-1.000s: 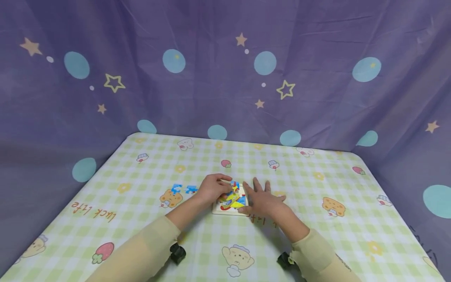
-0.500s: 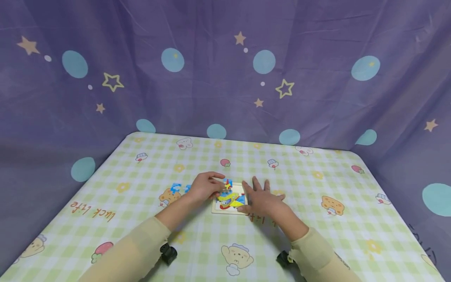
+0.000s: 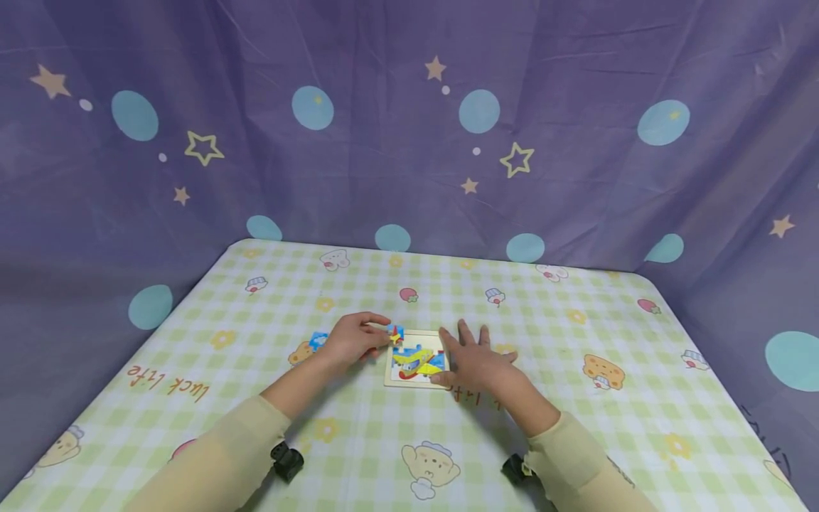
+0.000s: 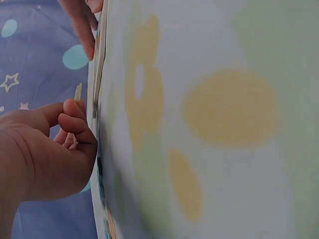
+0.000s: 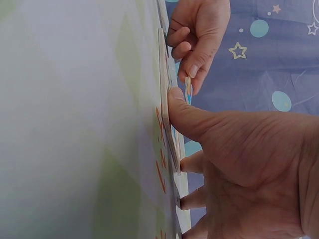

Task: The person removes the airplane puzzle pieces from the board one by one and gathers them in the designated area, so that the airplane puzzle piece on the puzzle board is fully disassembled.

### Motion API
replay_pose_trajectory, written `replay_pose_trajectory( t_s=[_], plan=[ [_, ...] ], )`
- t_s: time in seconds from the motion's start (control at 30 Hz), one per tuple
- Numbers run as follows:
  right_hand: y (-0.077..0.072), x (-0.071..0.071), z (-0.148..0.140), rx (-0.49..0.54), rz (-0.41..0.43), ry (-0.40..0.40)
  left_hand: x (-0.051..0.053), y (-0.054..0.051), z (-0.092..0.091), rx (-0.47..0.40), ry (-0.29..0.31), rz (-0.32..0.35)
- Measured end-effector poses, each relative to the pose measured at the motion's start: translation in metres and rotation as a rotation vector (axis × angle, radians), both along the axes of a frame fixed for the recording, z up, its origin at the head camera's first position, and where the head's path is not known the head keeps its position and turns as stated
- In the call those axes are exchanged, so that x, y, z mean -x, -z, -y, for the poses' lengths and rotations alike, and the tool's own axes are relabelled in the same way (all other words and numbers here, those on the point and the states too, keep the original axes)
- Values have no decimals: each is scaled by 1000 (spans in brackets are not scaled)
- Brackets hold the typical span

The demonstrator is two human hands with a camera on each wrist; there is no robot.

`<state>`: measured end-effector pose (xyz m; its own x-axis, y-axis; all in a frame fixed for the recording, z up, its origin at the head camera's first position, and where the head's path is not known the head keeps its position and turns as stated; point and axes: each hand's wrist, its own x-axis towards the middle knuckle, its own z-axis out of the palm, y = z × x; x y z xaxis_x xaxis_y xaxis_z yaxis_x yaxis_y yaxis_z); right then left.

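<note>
A square puzzle tray (image 3: 399,385) with a pale wooden border lies on the table, pieces of a yellow and red airplane picture in its lower part and bare wood above. Over its upper left corner, my left hand (image 3: 350,341) pinches a blue piece with red and yellow (image 3: 396,334); in the right wrist view that piece (image 5: 188,89) is seen edge-on, raised off the tray. My right hand (image 3: 478,365), fingers spread, rests at the tray's right edge; the right wrist view shows the thumb of this hand (image 5: 249,159) on the border.
A loose blue puzzle piece (image 3: 318,340) lies left of my left hand, and part of another reddish one (image 3: 370,353) shows beneath its fingers. The checked tablecloth (image 3: 358,455) covers the table; a purple curtain (image 3: 397,178) hangs behind it.
My left hand has moved left from over the tray's middle, carrying the pinched piece to the upper left corner and uncovering the airplane picture. My right hand has stayed in place.
</note>
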<state>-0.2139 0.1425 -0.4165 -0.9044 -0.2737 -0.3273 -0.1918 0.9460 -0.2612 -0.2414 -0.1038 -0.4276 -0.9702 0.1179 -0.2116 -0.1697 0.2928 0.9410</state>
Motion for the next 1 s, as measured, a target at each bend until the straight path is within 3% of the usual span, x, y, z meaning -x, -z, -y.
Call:
replay_pose_trajectory(
  t_s=[0.53, 1.0],
  plan=[
    [-2, -1, 0, 9, -1, -2, -4, -2, 23, 22, 29, 12],
    [-1, 0, -1, 11, 5, -3, -3, 1, 30, 51, 17, 23]
  ],
)
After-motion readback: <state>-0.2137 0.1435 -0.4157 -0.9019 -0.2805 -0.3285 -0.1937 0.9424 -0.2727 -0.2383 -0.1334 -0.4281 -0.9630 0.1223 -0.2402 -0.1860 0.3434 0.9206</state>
